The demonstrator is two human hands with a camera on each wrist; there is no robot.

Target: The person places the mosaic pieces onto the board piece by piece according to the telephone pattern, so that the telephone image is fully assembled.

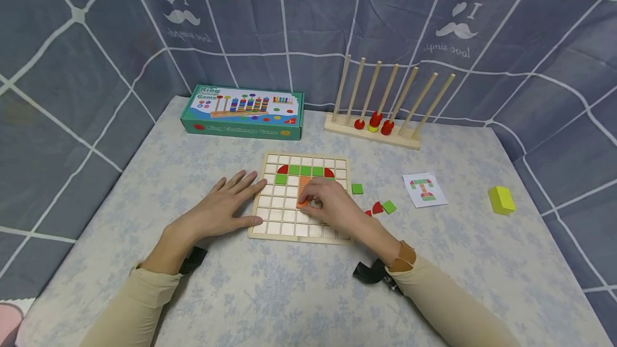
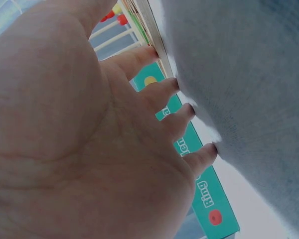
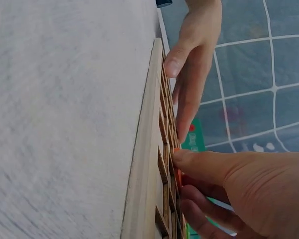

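1. beige sleeves [image 1: 130, 304] lie nearest the camera, at 8 and 4 o'clock from the board's middle, with black straps [image 1: 369, 273] by the wrists.
2. left hand [image 1: 222, 202] at 9 o'clock: fingers spread, grasping nothing, thumb and forefinger at that edge of the wooden grid board [image 1: 275, 237].
3. right hand [image 1: 335, 202] pinches an orange tile [image 1: 302, 204] near the board's middle, at 6 o'clock from another orange piece [image 1: 305, 181]. whether the pinched one sits flat in its cell, i cannot tell.
4. toward 12 o'clock on the board, green squares [image 1: 306, 170] run between two red quarter-rounds [image 1: 283, 169].
5. off the board around 3 o'clock: loose green tiles [image 1: 357, 189], loose red tiles [image 1: 377, 208], the pattern card [image 1: 426, 190], then a yellow block [image 1: 502, 200].
6. ring challenge game box [image 1: 242, 112] at 11; seven-peg ring stand [image 1: 366, 136] between 1 and 2.
7. likeliest trouble, i judge: a lopsided release could leave the pinched tile tilted on a divider. a dragging right wrist could scatter the loose reds beside it, and a light left-hand touch might let the board slide.
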